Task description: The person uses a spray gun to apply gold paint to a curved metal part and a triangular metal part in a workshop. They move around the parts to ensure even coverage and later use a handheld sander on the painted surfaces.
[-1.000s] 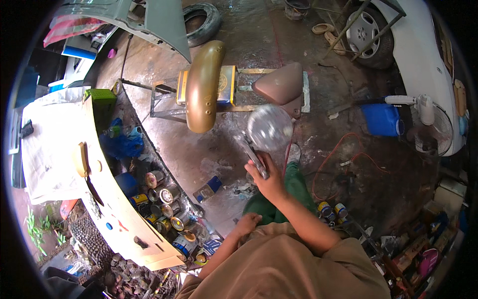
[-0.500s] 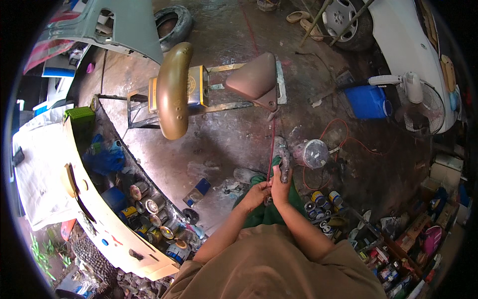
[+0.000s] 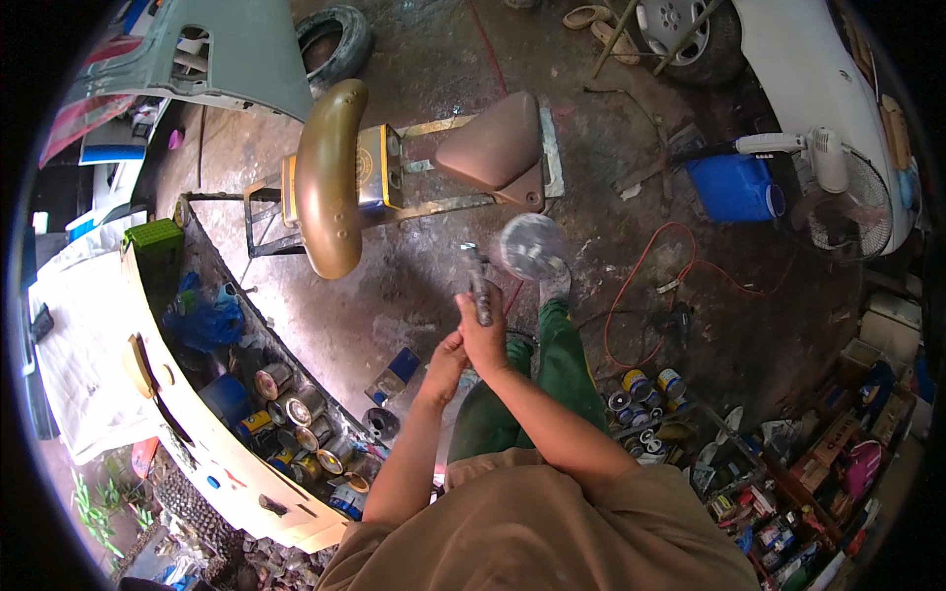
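Note:
My right hand (image 3: 482, 335) is wrapped round a paint-spattered spray gun (image 3: 479, 279), held over the floor in front of me. The gun's round grey-white cup (image 3: 530, 246) sits to its right, smeared by motion. Against the heel of my right hand, my left hand (image 3: 446, 366) is closed; what its fingers grip is hidden. Beyond them, a gold-bronze curved mudguard (image 3: 333, 182) rests on a yellow tin (image 3: 391, 169). To its right lies a brownish-bronze triangular panel (image 3: 493, 148). Both stand on a low metal frame (image 3: 434, 216).
Opened paint tins (image 3: 305, 405) crowd behind a cream car bumper (image 3: 197, 463) at left. More tins (image 3: 639, 384) stand by my right leg. An orange cord (image 3: 631, 276) loops across the floor near a blue jug (image 3: 734, 187) and a fan (image 3: 838, 212). A tyre (image 3: 340, 49) lies far left.
Both hands have swung left and slightly farther out, carrying the spray gun and its cup. The cup now hangs nearer the triangular panel. My legs show more.

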`<state>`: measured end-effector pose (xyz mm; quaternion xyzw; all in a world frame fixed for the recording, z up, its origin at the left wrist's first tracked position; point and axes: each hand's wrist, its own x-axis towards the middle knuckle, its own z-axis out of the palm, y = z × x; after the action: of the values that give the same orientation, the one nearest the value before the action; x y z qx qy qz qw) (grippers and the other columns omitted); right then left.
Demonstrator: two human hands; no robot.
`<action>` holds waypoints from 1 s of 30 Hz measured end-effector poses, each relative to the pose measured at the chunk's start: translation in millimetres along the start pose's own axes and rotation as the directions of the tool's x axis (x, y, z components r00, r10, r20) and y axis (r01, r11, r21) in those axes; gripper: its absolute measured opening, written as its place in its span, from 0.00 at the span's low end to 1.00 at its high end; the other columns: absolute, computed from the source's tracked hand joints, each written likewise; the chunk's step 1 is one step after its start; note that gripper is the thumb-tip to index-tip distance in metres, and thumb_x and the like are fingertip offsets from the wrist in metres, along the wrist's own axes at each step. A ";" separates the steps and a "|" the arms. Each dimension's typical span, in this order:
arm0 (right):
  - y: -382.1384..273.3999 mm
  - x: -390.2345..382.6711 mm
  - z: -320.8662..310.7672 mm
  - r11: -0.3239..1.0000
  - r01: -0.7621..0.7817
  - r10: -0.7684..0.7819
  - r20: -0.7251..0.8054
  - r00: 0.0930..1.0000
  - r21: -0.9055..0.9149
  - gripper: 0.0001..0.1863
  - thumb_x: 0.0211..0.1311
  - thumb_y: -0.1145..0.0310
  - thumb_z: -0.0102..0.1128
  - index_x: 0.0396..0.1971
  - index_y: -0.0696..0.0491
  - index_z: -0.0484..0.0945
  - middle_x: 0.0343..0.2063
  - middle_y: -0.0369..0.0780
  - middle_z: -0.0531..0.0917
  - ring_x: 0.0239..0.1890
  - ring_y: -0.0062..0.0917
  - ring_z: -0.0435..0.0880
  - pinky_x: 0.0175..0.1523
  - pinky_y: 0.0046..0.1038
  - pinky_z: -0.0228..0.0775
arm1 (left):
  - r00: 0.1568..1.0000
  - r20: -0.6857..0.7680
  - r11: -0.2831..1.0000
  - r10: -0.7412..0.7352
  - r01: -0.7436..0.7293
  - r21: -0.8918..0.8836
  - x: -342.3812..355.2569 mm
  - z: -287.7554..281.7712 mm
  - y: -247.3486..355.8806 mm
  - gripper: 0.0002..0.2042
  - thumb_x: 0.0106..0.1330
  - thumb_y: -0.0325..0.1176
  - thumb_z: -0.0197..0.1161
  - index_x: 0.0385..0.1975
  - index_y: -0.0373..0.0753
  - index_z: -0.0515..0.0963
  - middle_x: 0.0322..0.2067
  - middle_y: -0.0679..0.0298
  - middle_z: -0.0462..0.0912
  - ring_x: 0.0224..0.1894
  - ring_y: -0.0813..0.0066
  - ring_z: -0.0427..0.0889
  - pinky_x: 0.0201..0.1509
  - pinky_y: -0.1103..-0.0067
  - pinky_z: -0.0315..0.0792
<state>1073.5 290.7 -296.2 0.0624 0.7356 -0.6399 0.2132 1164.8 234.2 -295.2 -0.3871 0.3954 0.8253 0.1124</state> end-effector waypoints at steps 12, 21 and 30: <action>-4.4 -16.0 -66.6 0.996 0.059 -0.066 -0.114 0.991 -0.067 0.14 0.68 0.67 0.64 0.48 0.56 0.75 0.36 0.37 0.80 0.35 0.23 0.81 0.42 0.28 0.74 | 0.974 0.212 0.988 -0.076 0.045 0.146 6.6 40.3 -24.9 0.11 0.73 0.30 0.59 0.52 0.38 0.79 0.45 0.70 0.83 0.46 0.81 0.80 0.54 0.79 0.73; 9.5 -29.1 -155.9 0.999 0.030 -0.033 -0.179 0.983 -0.018 0.10 0.71 0.68 0.61 0.47 0.55 0.74 0.31 0.33 0.80 0.23 0.14 0.75 0.27 0.20 0.67 | 0.901 0.371 0.944 -0.223 0.105 0.313 14.3 99.0 -53.2 0.08 0.72 0.29 0.56 0.46 0.40 0.78 0.37 0.74 0.79 0.38 0.83 0.75 0.45 0.81 0.71; -29.2 33.3 -229.3 0.850 0.340 -0.240 0.279 0.930 -0.403 0.19 0.66 0.59 0.68 0.50 0.56 0.79 0.38 0.41 0.86 0.37 0.31 0.87 0.42 0.32 0.76 | 0.917 0.268 0.886 -0.294 0.156 0.437 23.9 152.0 -55.8 0.16 0.70 0.29 0.59 0.57 0.38 0.76 0.46 0.69 0.81 0.40 0.82 0.77 0.44 0.80 0.73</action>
<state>979.2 501.6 -262.0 -0.1707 0.8352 -0.4824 0.2014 1092.5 380.8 -285.2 -0.2567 0.4858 0.7583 0.3508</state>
